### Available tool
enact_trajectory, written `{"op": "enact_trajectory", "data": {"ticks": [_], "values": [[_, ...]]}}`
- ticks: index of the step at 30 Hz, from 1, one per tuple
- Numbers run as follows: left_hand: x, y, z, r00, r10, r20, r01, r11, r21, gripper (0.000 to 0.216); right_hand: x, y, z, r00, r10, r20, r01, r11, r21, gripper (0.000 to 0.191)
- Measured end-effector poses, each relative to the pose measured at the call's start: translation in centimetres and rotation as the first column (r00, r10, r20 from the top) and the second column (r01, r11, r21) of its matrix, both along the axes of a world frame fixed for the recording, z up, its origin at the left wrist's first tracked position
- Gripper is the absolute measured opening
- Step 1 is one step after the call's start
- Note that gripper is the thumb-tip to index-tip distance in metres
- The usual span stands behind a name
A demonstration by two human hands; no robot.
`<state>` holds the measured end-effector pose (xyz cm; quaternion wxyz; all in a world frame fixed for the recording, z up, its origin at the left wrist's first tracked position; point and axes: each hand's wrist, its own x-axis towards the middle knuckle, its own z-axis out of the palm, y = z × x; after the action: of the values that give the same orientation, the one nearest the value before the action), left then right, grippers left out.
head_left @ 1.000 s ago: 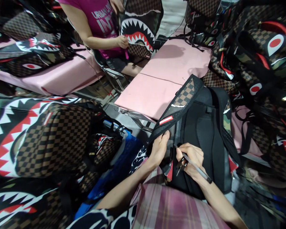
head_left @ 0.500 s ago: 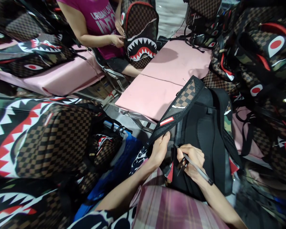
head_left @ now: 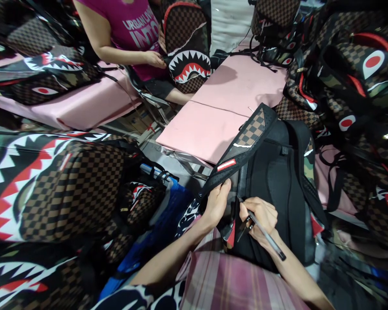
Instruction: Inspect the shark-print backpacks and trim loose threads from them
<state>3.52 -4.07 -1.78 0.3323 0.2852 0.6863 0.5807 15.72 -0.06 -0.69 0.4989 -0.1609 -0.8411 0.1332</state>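
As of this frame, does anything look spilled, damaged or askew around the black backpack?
Nothing looks plainly spilled or damaged. One shoulder strap, with the left hand at its lower part, slants out beyond the black backpack, unlike the other strap.

Before the near edge of the middle table (head_left: 194, 133), a backpack (head_left: 274, 176) is set. To the table's left, large bags (head_left: 74, 193) are stacked nearer, and a side table (head_left: 87, 107) is laden farther off. At its far left edge a co-worker (head_left: 129, 30) is seated, another bag (head_left: 187, 38) held upright there. On its right, a heap of bags (head_left: 355, 64) is piled.
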Motion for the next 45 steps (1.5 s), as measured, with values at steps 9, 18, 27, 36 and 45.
{"op": "enact_trajectory", "data": {"ticks": [9, 18, 27, 36, 45], "values": [[0.0, -0.1, 0.1, 1.0, -0.019, -0.005, 0.019, 1.0, -0.011, 0.036, 0.0, 0.0, -0.2, 1.0, -0.011, 0.019, 0.011, 1.0, 0.019, 0.016], [0.0, -0.1, 0.2, 1.0, -0.025, -0.011, 0.024, 0.999, -0.032, 0.037, -0.1, -0.2, -0.1, 0.999, -0.028, 0.027, 0.027, 0.999, 0.032, 0.014], [0.0, -0.1, 0.0, 1.0, -0.016, 0.02, 0.016, 1.0, -0.024, 0.034, 0.1, -0.3, -0.2, 0.994, -0.044, 0.095, 0.037, 0.997, 0.073, 0.014], [0.0, -0.2, 0.2, 0.999, -0.009, 0.053, 0.01, 1.0, -0.027, 0.034, 0.0, -0.4, 0.2, 0.988, -0.05, 0.143, 0.034, 0.993, 0.112, 0.016], [-2.1, 1.9, -2.9, 0.943, -0.015, 0.334, -0.024, 0.993, 0.113, 0.037, 0.7, -1.5, -1.2, 0.998, -0.048, 0.048, 0.062, 0.929, -0.365, 0.006]]}}
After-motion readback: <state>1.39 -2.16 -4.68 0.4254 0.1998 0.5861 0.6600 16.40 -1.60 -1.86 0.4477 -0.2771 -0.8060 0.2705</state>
